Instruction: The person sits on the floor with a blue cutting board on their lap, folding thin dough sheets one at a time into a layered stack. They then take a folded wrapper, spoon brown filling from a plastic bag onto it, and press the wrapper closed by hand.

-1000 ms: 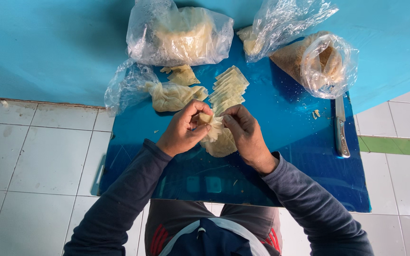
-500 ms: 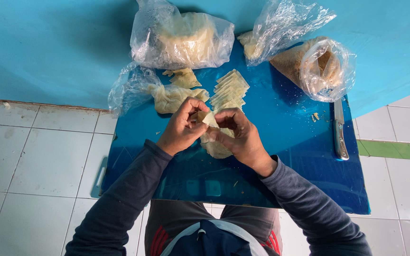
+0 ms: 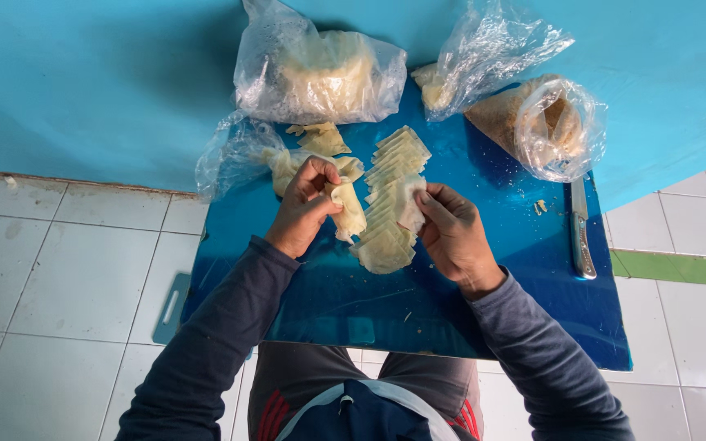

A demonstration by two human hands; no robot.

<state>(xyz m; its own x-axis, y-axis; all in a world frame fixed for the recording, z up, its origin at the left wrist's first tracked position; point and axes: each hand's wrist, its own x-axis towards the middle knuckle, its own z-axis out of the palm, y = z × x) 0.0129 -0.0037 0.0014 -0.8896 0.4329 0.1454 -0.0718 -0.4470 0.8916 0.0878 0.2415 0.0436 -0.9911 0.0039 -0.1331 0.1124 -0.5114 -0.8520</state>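
Observation:
My left hand [image 3: 301, 208] pinches a pale folded dough piece [image 3: 348, 211] that hangs from its fingers over the blue board [image 3: 328, 302]. My right hand [image 3: 451, 237] holds a thin white wrapper sheet [image 3: 409, 204] at its fingertips. Between the two hands lies a row of folded pale wrappers [image 3: 390, 200], overlapping like tiles, with a small heap at its near end. Both hands are apart, each with its own piece.
A clear bag of stacked round wrappers [image 3: 320, 73] sits at the back. A crumpled bag [image 3: 484, 61] and a bag with a brownish filling [image 3: 545, 122] lie back right. A knife [image 3: 582, 229] rests at the right. An open bag with scraps [image 3: 243, 151] lies left. White floor tiles surround the board.
The hands, joined over one piece at the middle before, have drawn apart. The left now holds the folded piece and the right holds a wrapper sheet.

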